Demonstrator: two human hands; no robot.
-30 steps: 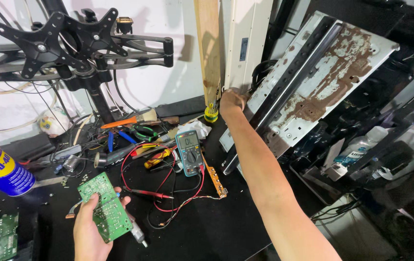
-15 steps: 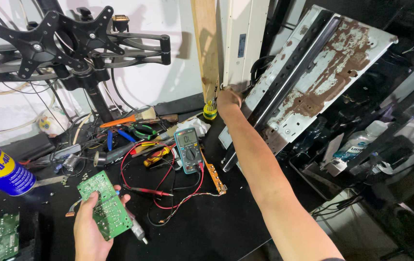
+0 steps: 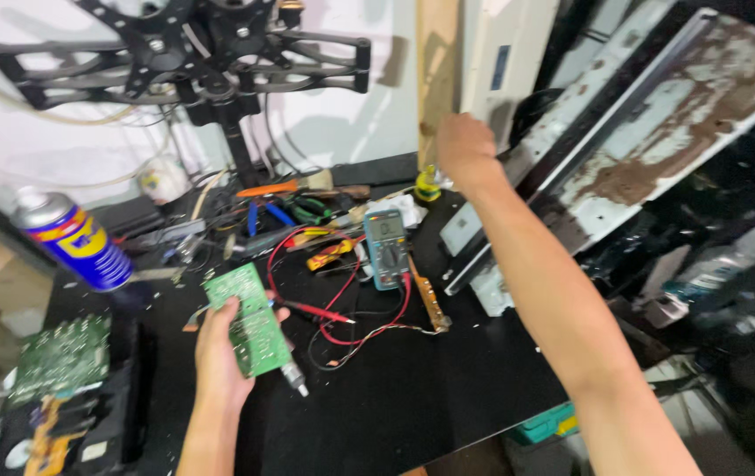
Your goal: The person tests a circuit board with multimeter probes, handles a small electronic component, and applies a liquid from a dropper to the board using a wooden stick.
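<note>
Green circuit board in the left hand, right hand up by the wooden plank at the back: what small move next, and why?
Probably bring the right hand back down to the multimeter. The left hand holds the green circuit board clear of the black table, and the red test leads lie loose beside it, unused. The right hand is at the wooden plank; whether it grips anything there is unclear.

Green circuit board [image 3: 249, 319] in left hand [image 3: 219, 353]
</note>
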